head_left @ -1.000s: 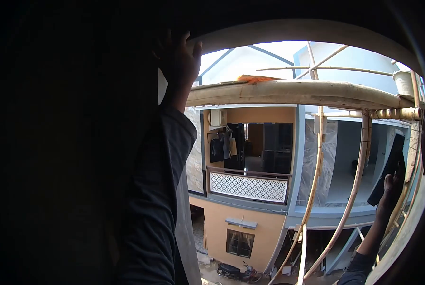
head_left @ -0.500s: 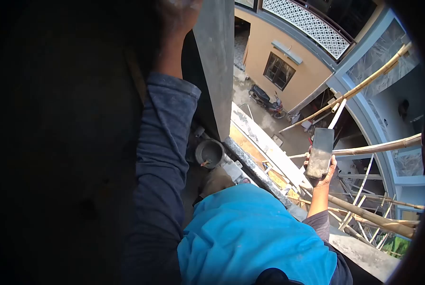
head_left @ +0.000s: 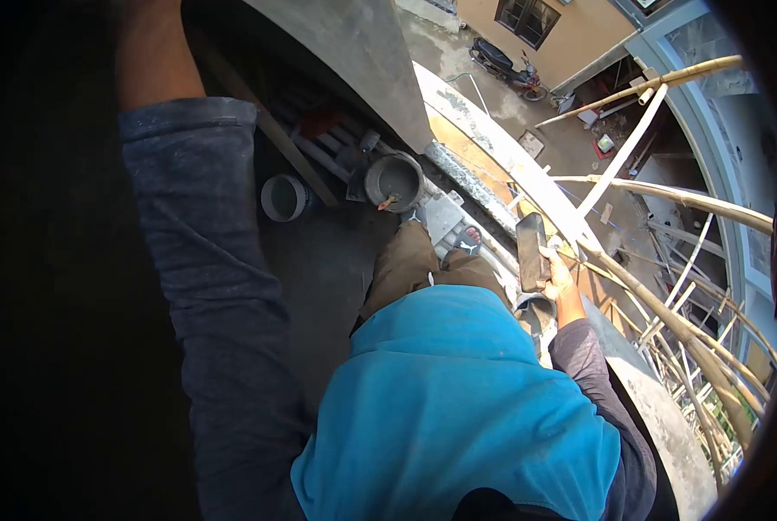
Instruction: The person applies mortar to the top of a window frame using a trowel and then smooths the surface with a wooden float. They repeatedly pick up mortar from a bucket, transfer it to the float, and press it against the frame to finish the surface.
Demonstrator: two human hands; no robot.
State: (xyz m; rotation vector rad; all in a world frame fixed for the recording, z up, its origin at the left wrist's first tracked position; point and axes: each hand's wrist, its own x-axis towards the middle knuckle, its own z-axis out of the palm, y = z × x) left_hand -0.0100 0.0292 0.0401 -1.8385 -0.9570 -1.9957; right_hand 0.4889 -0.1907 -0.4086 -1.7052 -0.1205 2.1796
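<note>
Dark block now nearer blue top, still clamped in right hand; left hand shadowed at upper edge, grip unclear.

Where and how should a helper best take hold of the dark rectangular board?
The dark rectangular board is probably best gripped across its narrow far end, coming from the picture's top: that end is uncovered, while the right hand holds the lower right edge.
</note>
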